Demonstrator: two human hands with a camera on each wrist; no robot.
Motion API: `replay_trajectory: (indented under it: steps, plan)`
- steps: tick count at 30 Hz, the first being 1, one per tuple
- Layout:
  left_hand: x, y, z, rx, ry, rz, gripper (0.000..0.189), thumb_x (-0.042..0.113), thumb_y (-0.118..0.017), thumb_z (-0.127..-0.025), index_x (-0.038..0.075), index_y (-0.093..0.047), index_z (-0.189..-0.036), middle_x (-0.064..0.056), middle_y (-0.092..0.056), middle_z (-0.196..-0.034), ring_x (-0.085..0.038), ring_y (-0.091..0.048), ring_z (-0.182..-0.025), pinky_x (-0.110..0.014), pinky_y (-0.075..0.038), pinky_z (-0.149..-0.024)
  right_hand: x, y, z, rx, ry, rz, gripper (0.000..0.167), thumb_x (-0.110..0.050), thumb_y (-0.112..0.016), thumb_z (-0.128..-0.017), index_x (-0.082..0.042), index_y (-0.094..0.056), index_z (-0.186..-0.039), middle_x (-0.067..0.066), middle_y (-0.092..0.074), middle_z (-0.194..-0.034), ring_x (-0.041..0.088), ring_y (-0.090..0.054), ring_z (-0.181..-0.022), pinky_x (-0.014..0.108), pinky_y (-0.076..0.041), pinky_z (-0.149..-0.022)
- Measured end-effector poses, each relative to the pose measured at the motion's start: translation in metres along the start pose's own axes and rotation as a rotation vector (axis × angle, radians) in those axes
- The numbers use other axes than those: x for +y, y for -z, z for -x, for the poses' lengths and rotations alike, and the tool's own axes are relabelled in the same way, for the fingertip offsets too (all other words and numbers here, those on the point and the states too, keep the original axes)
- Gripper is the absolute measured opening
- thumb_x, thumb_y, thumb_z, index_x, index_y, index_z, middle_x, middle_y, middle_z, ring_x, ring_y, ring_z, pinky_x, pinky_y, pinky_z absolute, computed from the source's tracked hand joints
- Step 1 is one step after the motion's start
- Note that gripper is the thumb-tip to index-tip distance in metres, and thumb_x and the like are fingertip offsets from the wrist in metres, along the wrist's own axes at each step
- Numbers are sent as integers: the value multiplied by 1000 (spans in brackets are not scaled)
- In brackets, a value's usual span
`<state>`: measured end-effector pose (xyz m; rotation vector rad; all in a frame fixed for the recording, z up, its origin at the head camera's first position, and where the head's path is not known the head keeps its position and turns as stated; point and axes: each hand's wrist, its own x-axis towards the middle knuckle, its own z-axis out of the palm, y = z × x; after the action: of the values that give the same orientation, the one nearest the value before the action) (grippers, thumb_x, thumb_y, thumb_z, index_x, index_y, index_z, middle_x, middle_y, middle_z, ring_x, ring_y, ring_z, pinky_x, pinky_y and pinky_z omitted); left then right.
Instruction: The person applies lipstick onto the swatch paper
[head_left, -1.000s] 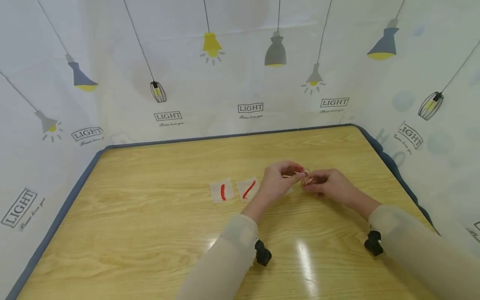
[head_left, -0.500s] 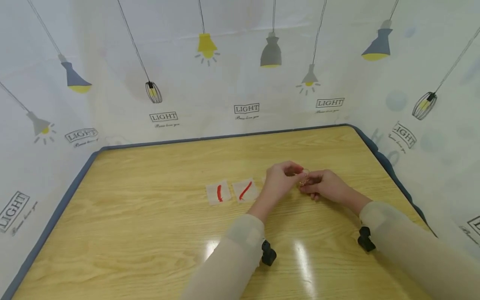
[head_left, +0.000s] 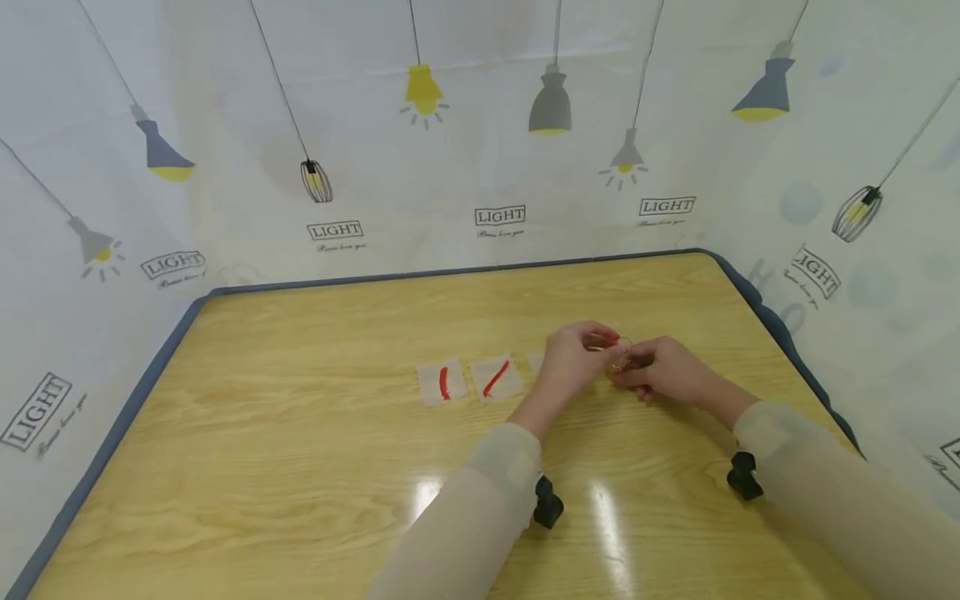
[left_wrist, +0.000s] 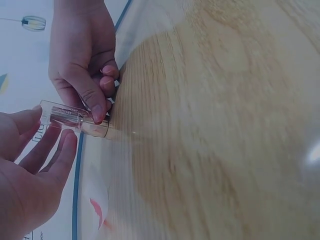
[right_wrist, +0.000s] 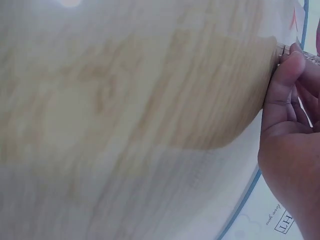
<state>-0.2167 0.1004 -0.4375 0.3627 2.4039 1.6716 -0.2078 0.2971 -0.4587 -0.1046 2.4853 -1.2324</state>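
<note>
A small clear tube, like a lipstick tube point(left_wrist: 67, 116), has dark lettering on it and a pinkish-gold end. In the head view it lies between the two hands, low over the right part of the table. My left hand point(head_left: 570, 360) holds its clear wider end between thumb and fingers. The thumb and fingers of my right hand point(head_left: 670, 372) pinch the golden end. Fingers cover much of the tube in the head view, while the right wrist view shows only a sliver of it beyond the right hand point(right_wrist: 292, 125).
Pale square papers lie in a row on the wooden table point(head_left: 300, 467). The left paper point(head_left: 429, 385) and middle paper point(head_left: 512, 379) bear red strokes. A third paper point(head_left: 536, 362) is mostly hidden behind the left hand. A lamp-printed sheet point(head_left: 420, 175) stands around the table.
Both hands stay together around the tube. The left hand has shifted slightly to the right, uncovering more of the middle paper and an edge of the third. The head view sways a little.
</note>
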Motion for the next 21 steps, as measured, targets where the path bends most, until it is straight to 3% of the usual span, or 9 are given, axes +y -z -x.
replay_trajectory:
  steps: [7,16,21]
  plan:
    - [-1,-5,-3,-19,-25,-38,16,24,-79,-99,16,-79,-113,-3,-83,-114,-18,-79,-108,-27,-61,-85,2,4,1,-17,-5,-18,31,-20,-77,-100,1,-73,-123,3,-72,-83,15,-64,-65,31,-60,-62]
    - [-5,2,-3,-36,-8,-89,28,33,-77,-100,17,-76,-122,-1,-81,-120,-19,-76,-112,-30,-62,-87,1,3,-6,-31,-28,-46,47,-19,-76,-100,2,-62,-140,8,-81,-107,15,-65,-70,30,-60,-64]
    - [0,10,-4,-47,-11,-99,33,36,-75,-101,14,-75,-125,-1,-80,-121,-19,-75,-112,-29,-62,-86,-2,5,-5,-22,-26,-4,53,-22,-79,-98,1,-60,-142,9,-79,-102,15,-67,-72,31,-61,-65]
